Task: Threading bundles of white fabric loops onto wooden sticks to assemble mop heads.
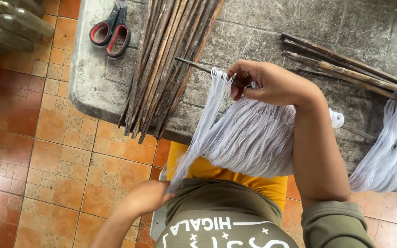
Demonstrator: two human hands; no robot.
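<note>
- Grey stone tabletop (263,32): a bundle of dark sticks (164,64) lies beside red-handled scissors (111,30); a few more sticks (341,69) lie to the right.
- White thread hank (249,138) hangs off one thin stick (194,65) and drapes over the tabletop edge.
- Right hand (272,82): grip closed on that stick and the loops. Best kept steady.
- Left hand (145,197): grip pinches a drawn-out strand low, by the lap. Even tension likely prevents tangles.

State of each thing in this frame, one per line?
Right hand: pinching a thin stick.
Left hand: pulling threads taut.
Threads: looped over stick, fanned out.
Stick: held level over the table.
Scissors: lying closed.
Stick bundle: overhanging table edge.
</note>
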